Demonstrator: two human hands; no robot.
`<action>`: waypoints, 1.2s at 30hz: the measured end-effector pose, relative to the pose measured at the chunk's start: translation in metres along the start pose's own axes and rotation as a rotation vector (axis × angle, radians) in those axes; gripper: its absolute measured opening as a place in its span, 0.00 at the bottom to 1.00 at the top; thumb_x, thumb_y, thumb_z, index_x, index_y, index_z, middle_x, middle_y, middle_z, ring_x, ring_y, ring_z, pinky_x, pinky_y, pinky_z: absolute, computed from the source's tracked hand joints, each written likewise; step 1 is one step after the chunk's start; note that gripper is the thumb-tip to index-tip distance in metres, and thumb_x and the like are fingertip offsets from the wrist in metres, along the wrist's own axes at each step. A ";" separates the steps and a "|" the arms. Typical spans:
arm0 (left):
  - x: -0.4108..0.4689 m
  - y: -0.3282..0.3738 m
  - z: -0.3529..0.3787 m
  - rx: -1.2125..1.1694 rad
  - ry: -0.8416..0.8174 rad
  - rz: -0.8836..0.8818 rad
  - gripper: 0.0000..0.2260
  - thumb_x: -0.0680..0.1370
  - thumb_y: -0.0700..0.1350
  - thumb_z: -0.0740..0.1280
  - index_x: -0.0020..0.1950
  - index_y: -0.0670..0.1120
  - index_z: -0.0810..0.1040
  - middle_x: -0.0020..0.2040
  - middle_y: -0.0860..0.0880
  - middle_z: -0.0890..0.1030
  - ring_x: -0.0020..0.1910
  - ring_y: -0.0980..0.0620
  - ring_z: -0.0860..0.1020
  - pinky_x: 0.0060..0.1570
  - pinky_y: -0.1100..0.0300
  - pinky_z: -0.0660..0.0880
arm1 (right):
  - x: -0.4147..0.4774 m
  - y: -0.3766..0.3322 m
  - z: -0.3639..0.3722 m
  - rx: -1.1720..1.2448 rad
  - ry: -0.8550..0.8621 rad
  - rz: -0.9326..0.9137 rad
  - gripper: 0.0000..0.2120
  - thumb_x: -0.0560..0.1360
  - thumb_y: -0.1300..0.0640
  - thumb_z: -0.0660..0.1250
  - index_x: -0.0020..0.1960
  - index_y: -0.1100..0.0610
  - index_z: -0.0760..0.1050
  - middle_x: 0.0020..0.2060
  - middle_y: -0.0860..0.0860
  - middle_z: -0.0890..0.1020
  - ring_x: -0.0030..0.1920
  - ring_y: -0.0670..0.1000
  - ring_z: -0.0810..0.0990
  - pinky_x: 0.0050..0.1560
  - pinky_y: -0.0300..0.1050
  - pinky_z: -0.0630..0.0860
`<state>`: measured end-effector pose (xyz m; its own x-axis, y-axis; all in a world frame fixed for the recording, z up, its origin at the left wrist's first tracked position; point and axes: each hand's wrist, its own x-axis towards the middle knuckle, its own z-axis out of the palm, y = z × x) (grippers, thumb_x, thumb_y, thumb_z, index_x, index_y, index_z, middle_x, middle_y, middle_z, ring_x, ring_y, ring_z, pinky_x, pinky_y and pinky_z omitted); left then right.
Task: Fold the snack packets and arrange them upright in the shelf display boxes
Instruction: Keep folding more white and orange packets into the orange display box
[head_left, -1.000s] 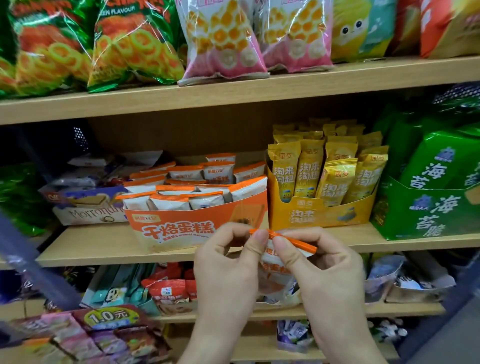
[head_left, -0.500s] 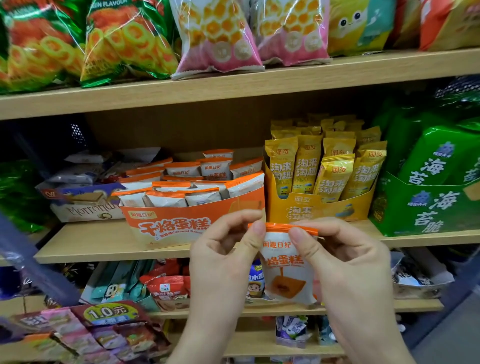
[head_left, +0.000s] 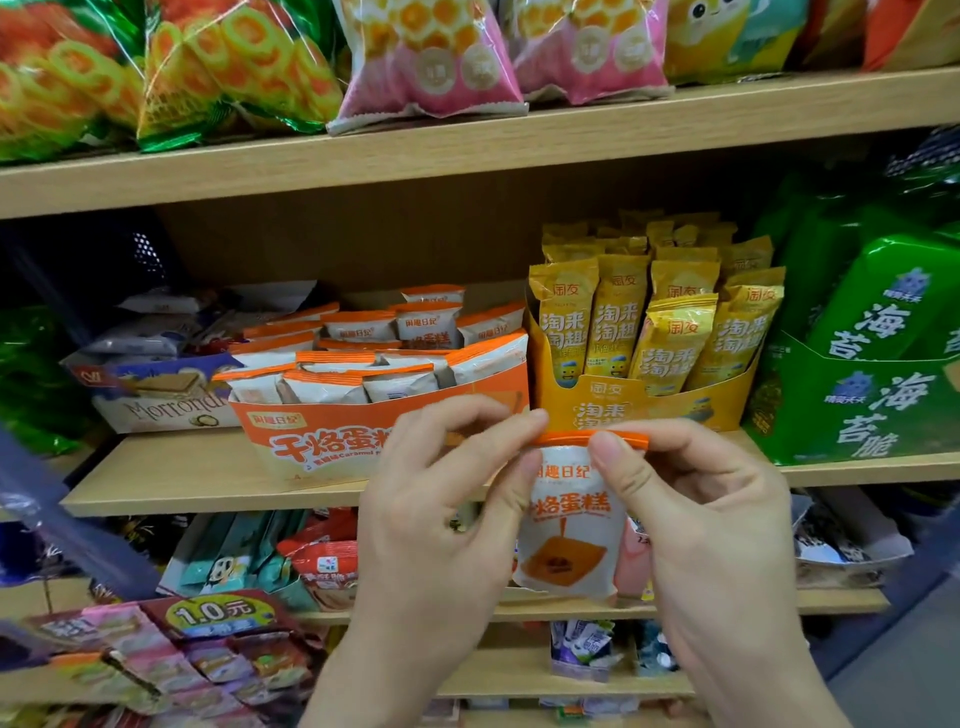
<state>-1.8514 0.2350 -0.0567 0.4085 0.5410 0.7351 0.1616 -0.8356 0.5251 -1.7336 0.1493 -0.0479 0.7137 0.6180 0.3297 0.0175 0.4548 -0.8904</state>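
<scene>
Fingertips (head_left: 519, 473) of left hand (head_left: 447, 525): thumb and index pinching left end of orange top seal of cake packet (head_left: 571, 525); remaining fingers loosely curled, apart from packet. Fingertips (head_left: 618, 465) of right hand (head_left: 722, 535): thumb and index pinching right end of same seal; other fingers curled behind packet, contact not determinable.

Packet position: held upright in air, printed face toward camera, seal edge level, body hanging free below; in front of middle shelf board (head_left: 182, 480), nearer camera than orange display box (head_left: 311, 447), offset to its right and lower.

Orange display box: seated on middle shelf board, filled with rows of matching white-and-orange packets (head_left: 324, 387), upright to slightly tilted.

Adjacent right, touching or nearly so: yellow display box (head_left: 649, 410) with upright yellow stick packets (head_left: 613, 322). Further right: green seaweed box (head_left: 862, 415). Adjacent left: wafer box (head_left: 161, 413).

Upper shelf: pink puffed-snack bags (head_left: 431, 57), green ring-snack bags (head_left: 223, 67). Lower shelf, behind hands: mixed small packets, details partly hidden. Lower left: yellow price label (head_left: 213, 613) reading 1.0.
</scene>
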 end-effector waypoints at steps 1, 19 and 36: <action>-0.001 -0.002 0.001 0.054 0.002 0.039 0.12 0.78 0.51 0.64 0.61 0.55 0.79 0.58 0.58 0.76 0.59 0.55 0.74 0.52 0.62 0.77 | 0.001 0.001 0.000 -0.009 -0.001 -0.002 0.04 0.65 0.59 0.72 0.35 0.51 0.84 0.31 0.48 0.84 0.33 0.43 0.83 0.33 0.33 0.77; 0.007 0.002 0.010 -0.265 0.049 -0.221 0.05 0.75 0.46 0.68 0.48 0.55 0.80 0.45 0.57 0.81 0.47 0.53 0.80 0.42 0.56 0.80 | 0.017 0.014 -0.016 -0.169 -0.254 0.038 0.07 0.63 0.52 0.74 0.41 0.47 0.82 0.39 0.47 0.85 0.41 0.44 0.84 0.41 0.34 0.78; 0.020 -0.004 0.005 -0.274 -0.276 -0.130 0.06 0.76 0.56 0.65 0.49 0.56 0.76 0.43 0.54 0.77 0.42 0.53 0.76 0.38 0.57 0.76 | 0.025 0.022 -0.022 -0.465 -0.406 -0.218 0.06 0.72 0.56 0.70 0.45 0.46 0.79 0.43 0.42 0.83 0.47 0.45 0.83 0.42 0.38 0.80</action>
<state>-1.8396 0.2487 -0.0466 0.6320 0.5632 0.5323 -0.0024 -0.6854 0.7282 -1.7001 0.1604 -0.0662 0.3399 0.7773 0.5294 0.4984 0.3285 -0.8023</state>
